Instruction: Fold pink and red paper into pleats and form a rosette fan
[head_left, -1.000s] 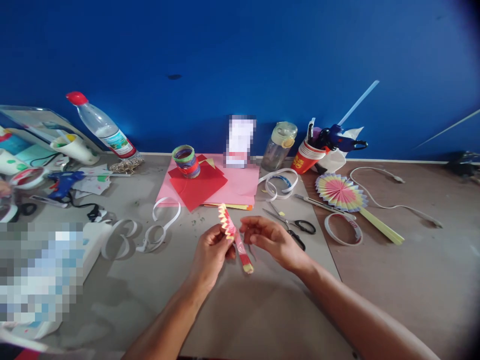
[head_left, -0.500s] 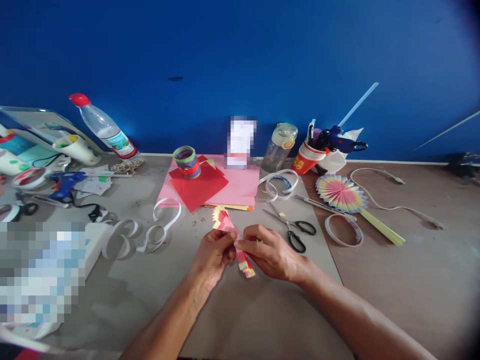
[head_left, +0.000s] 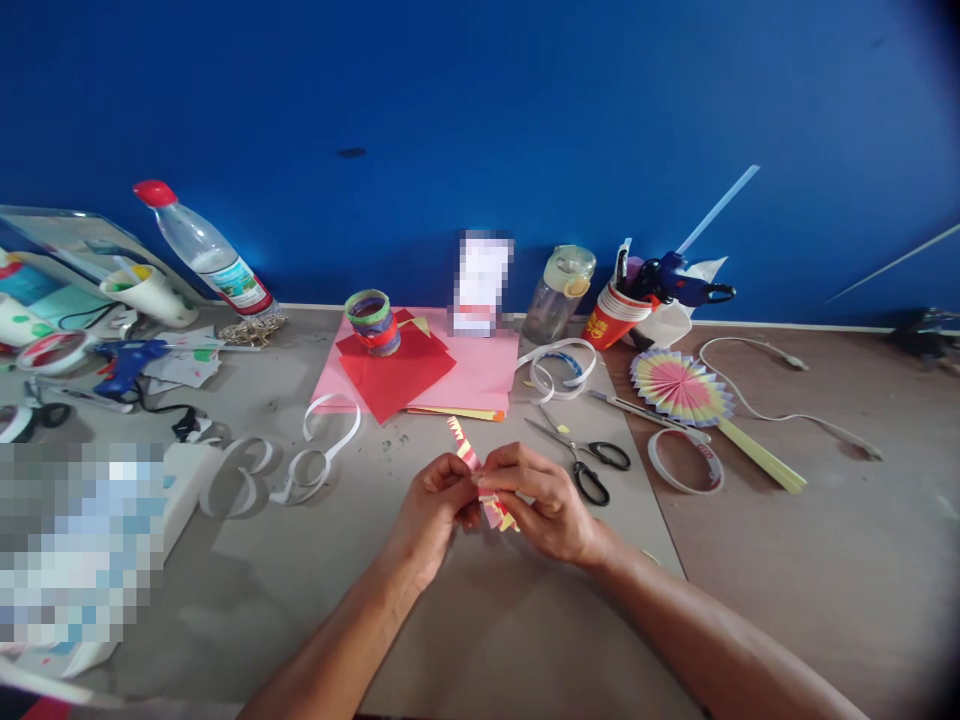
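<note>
A pleated strip of pink and yellow paper (head_left: 463, 449) is pinched between both my hands above the grey table (head_left: 315, 590). My left hand (head_left: 433, 510) grips it from the left, fingers closed on its middle. My right hand (head_left: 541, 500) closes over it from the right, thumb and fingers meeting the left hand. One end of the strip sticks up above the fingers and the other end pokes out below them.
Black-handled scissors (head_left: 589, 465) lie just right of my hands. Pink and red paper sheets (head_left: 420, 372) with a tape roll (head_left: 373, 320), a finished paper fan (head_left: 684, 386), white tape rings (head_left: 686, 458), a cup of tools (head_left: 622, 305), bottles and a glue gun (head_left: 124, 362) surround the work area.
My right hand moved left from beside the strip and closed onto it. The strip, held more upright and stretched out before, is now bunched shorter between both hands.
</note>
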